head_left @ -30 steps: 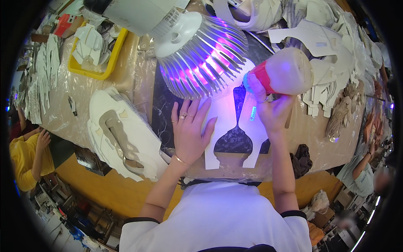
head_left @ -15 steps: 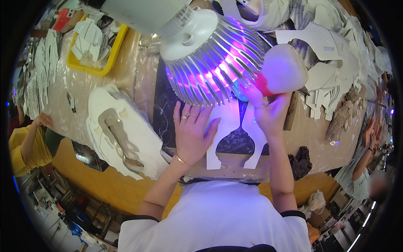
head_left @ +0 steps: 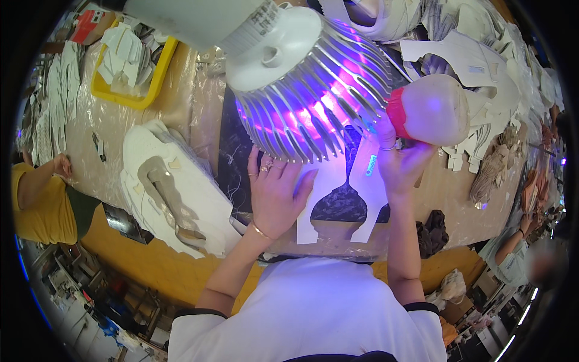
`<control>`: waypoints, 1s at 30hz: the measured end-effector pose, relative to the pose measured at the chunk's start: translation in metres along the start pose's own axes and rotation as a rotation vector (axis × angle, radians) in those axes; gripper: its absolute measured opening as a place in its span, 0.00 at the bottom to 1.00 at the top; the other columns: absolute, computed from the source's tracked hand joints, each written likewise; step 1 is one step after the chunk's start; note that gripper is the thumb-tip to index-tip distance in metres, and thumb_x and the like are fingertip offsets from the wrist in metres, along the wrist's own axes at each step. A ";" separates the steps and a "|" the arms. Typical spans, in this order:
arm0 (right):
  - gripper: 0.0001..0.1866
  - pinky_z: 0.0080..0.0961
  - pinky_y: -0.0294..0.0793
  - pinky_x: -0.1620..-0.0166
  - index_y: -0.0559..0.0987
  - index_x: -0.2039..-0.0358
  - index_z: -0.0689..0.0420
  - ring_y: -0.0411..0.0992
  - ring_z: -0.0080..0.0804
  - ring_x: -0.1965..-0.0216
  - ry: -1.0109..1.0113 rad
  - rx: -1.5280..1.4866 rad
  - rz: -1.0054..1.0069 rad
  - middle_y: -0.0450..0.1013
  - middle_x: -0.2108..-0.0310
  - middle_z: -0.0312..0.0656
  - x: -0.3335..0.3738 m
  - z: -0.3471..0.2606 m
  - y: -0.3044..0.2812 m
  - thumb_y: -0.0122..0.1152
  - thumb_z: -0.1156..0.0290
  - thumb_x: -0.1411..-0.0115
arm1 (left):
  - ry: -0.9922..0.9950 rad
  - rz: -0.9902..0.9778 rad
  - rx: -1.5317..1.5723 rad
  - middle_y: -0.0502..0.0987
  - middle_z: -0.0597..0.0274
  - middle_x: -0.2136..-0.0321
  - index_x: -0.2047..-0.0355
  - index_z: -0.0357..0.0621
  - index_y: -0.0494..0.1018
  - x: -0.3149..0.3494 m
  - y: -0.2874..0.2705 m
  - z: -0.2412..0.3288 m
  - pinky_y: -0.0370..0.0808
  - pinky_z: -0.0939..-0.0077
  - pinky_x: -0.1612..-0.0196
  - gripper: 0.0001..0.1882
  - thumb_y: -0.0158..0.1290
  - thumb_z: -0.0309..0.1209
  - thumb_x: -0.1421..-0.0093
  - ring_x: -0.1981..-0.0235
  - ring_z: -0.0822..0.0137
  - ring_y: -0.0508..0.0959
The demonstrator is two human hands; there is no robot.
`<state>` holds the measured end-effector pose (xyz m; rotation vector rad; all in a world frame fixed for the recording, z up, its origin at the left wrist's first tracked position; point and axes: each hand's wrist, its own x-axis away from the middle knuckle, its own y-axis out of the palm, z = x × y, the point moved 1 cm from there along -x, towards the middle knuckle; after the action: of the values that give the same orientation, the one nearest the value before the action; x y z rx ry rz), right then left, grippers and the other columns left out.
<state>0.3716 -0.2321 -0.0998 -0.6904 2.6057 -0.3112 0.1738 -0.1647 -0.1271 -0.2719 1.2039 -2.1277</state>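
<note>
White piece (head_left: 329,181) lies by the surface's (head_left: 455,205) near edge; likely light, flexible: hold flat by margins. Left hand (head_left: 274,196) on it, fingers slightly spread. Right hand (head_left: 401,166) clasps tilted bottle (head_left: 435,110), probably squeezable, near its red collar (head_left: 395,113).

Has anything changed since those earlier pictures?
The right hand, holding the bottle, has shifted right. At far left, the co-worker's hand sits higher in the picture. The lamp appears farther right, perhaps only because the view moved. Nothing was taken up or let go. The left hand stays spread at the white piece's left edge.
</note>
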 end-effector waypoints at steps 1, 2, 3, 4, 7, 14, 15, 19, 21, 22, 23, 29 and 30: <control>0.24 0.29 0.76 0.57 0.75 0.56 0.63 0.76 0.31 0.63 -0.050 0.042 0.017 0.75 0.61 0.42 0.001 0.000 0.003 0.76 0.68 0.49 | 0.001 0.003 -0.004 0.67 0.58 0.37 0.43 0.48 0.73 0.000 0.000 0.000 0.51 0.55 0.34 0.25 0.59 0.36 0.42 0.35 0.52 0.63; 0.22 0.29 0.75 0.59 0.77 0.59 0.62 0.76 0.30 0.65 -0.068 -0.002 0.037 0.77 0.63 0.41 0.002 0.000 0.006 0.77 0.67 0.50 | 0.002 0.006 -0.006 0.67 0.58 0.37 0.43 0.48 0.73 0.000 0.000 0.000 0.52 0.55 0.35 0.26 0.59 0.36 0.42 0.35 0.52 0.63; 0.21 0.29 0.75 0.59 0.78 0.60 0.62 0.76 0.31 0.65 -0.078 -0.019 0.044 0.77 0.64 0.41 0.004 0.000 0.009 0.77 0.66 0.50 | 0.003 0.009 -0.003 0.67 0.58 0.37 0.43 0.48 0.73 0.000 0.000 0.000 0.52 0.55 0.35 0.26 0.59 0.36 0.42 0.35 0.52 0.64; 0.21 0.29 0.75 0.59 0.79 0.60 0.62 0.77 0.31 0.65 -0.078 -0.026 0.036 0.77 0.65 0.41 0.005 -0.001 0.012 0.77 0.66 0.50 | 0.002 0.004 -0.006 0.67 0.58 0.37 0.43 0.49 0.73 0.000 0.001 0.000 0.53 0.56 0.35 0.26 0.59 0.36 0.42 0.36 0.52 0.64; 0.20 0.29 0.75 0.59 0.80 0.61 0.61 0.77 0.32 0.65 -0.064 -0.036 -0.009 0.78 0.65 0.42 0.010 -0.002 0.017 0.77 0.66 0.50 | -0.005 0.001 -0.008 0.67 0.58 0.37 0.43 0.49 0.73 0.001 0.000 -0.001 0.53 0.56 0.36 0.26 0.59 0.36 0.43 0.36 0.52 0.64; 0.17 0.30 0.76 0.60 0.81 0.63 0.61 0.78 0.34 0.66 -0.113 0.008 0.026 0.78 0.66 0.41 0.005 -0.002 0.012 0.77 0.66 0.50 | -0.005 0.018 -0.004 0.68 0.58 0.37 0.44 0.49 0.73 -0.001 0.001 0.000 0.54 0.57 0.37 0.26 0.60 0.35 0.43 0.37 0.52 0.65; 0.17 0.30 0.76 0.60 0.82 0.64 0.60 0.78 0.34 0.66 -0.111 0.013 0.039 0.78 0.66 0.40 0.003 -0.002 0.011 0.77 0.66 0.50 | -0.005 0.018 -0.002 0.68 0.58 0.37 0.44 0.49 0.73 -0.001 0.000 0.000 0.55 0.57 0.37 0.26 0.60 0.35 0.43 0.36 0.52 0.65; 0.14 0.30 0.76 0.61 0.82 0.66 0.58 0.78 0.31 0.68 -0.198 -0.019 -0.029 0.79 0.69 0.38 0.003 -0.003 0.014 0.77 0.66 0.50 | -0.014 0.067 0.001 0.76 0.58 0.60 0.58 0.43 0.77 -0.003 0.000 0.004 0.55 0.47 0.35 0.16 0.60 0.36 0.44 0.48 0.56 0.72; 0.13 0.29 0.76 0.62 0.83 0.67 0.57 0.78 0.30 0.69 -0.245 0.031 -0.045 0.78 0.71 0.37 0.006 -0.003 0.017 0.77 0.67 0.50 | -0.018 0.062 0.005 0.76 0.58 0.59 0.57 0.43 0.77 -0.004 0.000 0.004 0.55 0.47 0.35 0.16 0.60 0.36 0.44 0.48 0.56 0.72; 0.14 0.28 0.76 0.60 0.82 0.65 0.58 0.77 0.30 0.67 -0.283 0.081 -0.078 0.77 0.69 0.38 0.006 -0.003 0.016 0.76 0.67 0.49 | -0.011 0.049 0.000 0.73 0.58 0.52 0.53 0.45 0.76 -0.003 0.000 0.003 0.53 0.49 0.34 0.19 0.60 0.36 0.44 0.44 0.54 0.69; 0.15 0.28 0.76 0.58 0.80 0.64 0.58 0.77 0.30 0.66 -0.322 0.129 -0.109 0.76 0.67 0.39 0.008 -0.003 0.016 0.76 0.68 0.49 | -0.005 0.035 -0.006 0.70 0.58 0.45 0.48 0.46 0.74 -0.003 0.000 0.002 0.52 0.52 0.34 0.22 0.60 0.35 0.44 0.39 0.53 0.66; 0.25 0.27 0.76 0.51 0.69 0.49 0.63 0.75 0.32 0.55 -0.008 0.108 -0.141 0.71 0.54 0.47 0.000 -0.001 -0.010 0.70 0.70 0.43 | -0.009 0.005 -0.005 0.67 0.58 0.37 0.44 0.48 0.73 -0.001 0.001 0.000 0.48 0.52 0.32 0.25 0.60 0.35 0.43 0.34 0.52 0.62; 0.27 0.27 0.77 0.51 0.67 0.47 0.63 0.75 0.32 0.55 0.083 0.038 -0.083 0.71 0.53 0.47 -0.006 -0.001 -0.016 0.70 0.71 0.42 | -0.012 0.003 0.001 0.67 0.58 0.37 0.44 0.48 0.73 0.000 0.001 0.000 0.48 0.52 0.32 0.25 0.59 0.35 0.43 0.34 0.52 0.62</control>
<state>0.3827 -0.2422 -0.0922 -0.7897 2.6463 -0.4216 0.1744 -0.1644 -0.1282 -0.2822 1.1959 -2.1204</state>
